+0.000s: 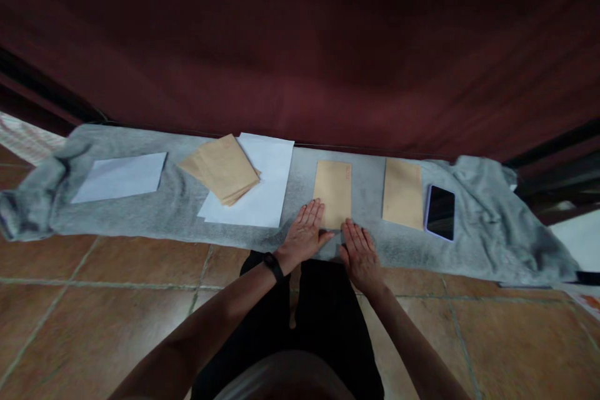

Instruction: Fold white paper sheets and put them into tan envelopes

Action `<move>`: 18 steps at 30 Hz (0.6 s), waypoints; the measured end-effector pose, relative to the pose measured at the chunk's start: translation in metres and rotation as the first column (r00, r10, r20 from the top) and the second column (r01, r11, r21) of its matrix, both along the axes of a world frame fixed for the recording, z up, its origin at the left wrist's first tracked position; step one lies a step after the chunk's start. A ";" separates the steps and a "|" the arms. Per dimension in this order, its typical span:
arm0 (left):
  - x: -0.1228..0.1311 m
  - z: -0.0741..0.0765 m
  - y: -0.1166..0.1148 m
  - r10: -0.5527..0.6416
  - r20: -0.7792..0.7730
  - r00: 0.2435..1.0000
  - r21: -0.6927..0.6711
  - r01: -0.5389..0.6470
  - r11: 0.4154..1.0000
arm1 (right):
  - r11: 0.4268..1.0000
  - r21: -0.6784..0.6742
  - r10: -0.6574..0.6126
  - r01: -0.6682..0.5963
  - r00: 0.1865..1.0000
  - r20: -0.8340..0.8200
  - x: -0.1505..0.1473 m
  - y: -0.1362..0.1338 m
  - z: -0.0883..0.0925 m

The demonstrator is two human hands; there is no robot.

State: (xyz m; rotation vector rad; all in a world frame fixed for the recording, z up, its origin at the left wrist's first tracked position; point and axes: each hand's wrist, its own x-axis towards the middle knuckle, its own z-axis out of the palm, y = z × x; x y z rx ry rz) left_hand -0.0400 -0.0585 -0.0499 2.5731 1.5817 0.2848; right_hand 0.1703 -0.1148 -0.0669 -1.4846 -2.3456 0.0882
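Squaring the flat brown paper envelope point(334, 189) on grey fabric point(368, 197) seems underway. Left hand point(304, 234) and right hand point(362, 257) lie at its near corners, fingers straight, gripping nothing; next, light pressure seems needed.

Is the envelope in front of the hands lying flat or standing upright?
Flat: the brown envelope lies along the grey cloth, with the left hand partly over its lower left edge.

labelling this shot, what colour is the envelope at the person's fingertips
The envelope is light brown; the head view shows it best.
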 end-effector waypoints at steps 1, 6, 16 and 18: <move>0.000 0.000 0.000 0.005 0.008 1.000 0.009 -0.005 1.000 | 1.000 0.000 -0.004 0.004 1.000 0.003 0.000 0.000 0.000; 0.013 -0.001 0.010 0.003 0.074 0.997 0.065 -0.008 0.998 | 1.000 0.004 -0.020 0.020 1.000 0.006 -0.001 0.000 0.000; 0.059 -0.013 0.060 -0.055 0.062 0.997 0.007 0.054 0.998 | 0.999 0.021 -0.030 0.030 0.999 -0.025 -0.004 0.001 -0.002; 0.061 -0.013 0.073 -0.038 0.058 0.998 0.004 0.038 0.999 | 0.999 0.007 -0.034 0.034 0.999 -0.024 -0.004 0.002 0.000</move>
